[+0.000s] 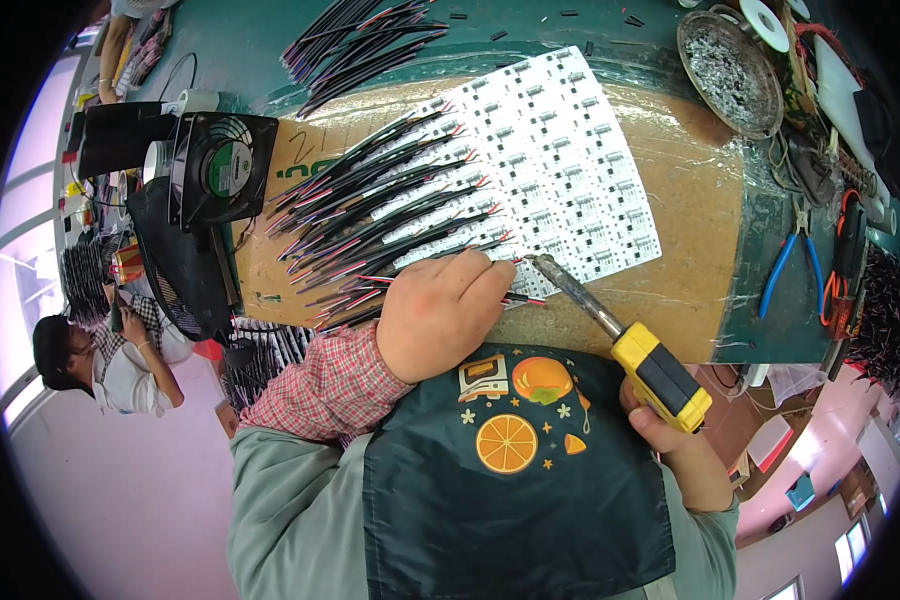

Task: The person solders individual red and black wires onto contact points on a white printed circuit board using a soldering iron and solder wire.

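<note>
My right hand (652,422) grips the yellow and black handle of a soldering iron (660,375). The iron's hot end points up and left, its tip at the lower edge of a white sheet of small circuit boards (570,165). Close beside the tip, my left hand (445,308) is closed with its fingertips pinched on a thin wire, whose end shows at the fingers. Rows of black-sleeved wires (385,195) lie across the left part of the sheet, their ends at the boards. Other wires run under my left hand, which hides part of them.
A brown board (690,240) lies under the sheet on a green table. At left stands a black fan (220,168); at top lies a wire bundle (355,45). On the right are a metal dish (730,75), blue-handled pliers (798,255) and a white spool (763,25). Another person (120,360) sits far left.
</note>
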{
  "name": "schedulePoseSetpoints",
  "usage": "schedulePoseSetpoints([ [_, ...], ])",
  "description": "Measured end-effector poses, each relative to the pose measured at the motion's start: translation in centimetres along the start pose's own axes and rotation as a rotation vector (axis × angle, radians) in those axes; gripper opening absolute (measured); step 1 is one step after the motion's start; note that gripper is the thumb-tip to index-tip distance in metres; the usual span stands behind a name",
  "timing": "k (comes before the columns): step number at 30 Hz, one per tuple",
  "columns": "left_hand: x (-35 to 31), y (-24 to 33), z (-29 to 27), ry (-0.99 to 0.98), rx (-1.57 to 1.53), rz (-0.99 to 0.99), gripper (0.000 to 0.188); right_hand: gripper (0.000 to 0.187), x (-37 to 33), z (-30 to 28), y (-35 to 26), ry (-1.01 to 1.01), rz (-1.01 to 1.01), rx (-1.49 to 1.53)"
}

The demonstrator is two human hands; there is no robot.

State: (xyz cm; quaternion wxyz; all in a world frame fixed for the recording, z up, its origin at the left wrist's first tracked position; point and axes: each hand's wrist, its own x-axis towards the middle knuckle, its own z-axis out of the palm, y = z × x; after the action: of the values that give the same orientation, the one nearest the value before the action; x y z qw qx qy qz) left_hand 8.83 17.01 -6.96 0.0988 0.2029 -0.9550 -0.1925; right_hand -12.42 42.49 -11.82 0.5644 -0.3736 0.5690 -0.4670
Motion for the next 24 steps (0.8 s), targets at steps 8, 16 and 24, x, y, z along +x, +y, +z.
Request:
schedulePoseSetpoints([
  [8,0.1,0.2,-0.1,-0.004,-0.014,-0.038,0.036,0.048,-0.3,0.0,0.0,0.011,0.025,0.009],
  [16,0.4,-0.3,-0.1,0.026,-0.128,-0.042,0.029,0.045,0.1,0.2,-0.7,0.034,0.024,0.017],
  [24,0.5,0.0,-0.1,0.029,-0.103,-0.026,0.028,0.041,-0.7,0.2,0.6,0.055,0.026,0.016],
])
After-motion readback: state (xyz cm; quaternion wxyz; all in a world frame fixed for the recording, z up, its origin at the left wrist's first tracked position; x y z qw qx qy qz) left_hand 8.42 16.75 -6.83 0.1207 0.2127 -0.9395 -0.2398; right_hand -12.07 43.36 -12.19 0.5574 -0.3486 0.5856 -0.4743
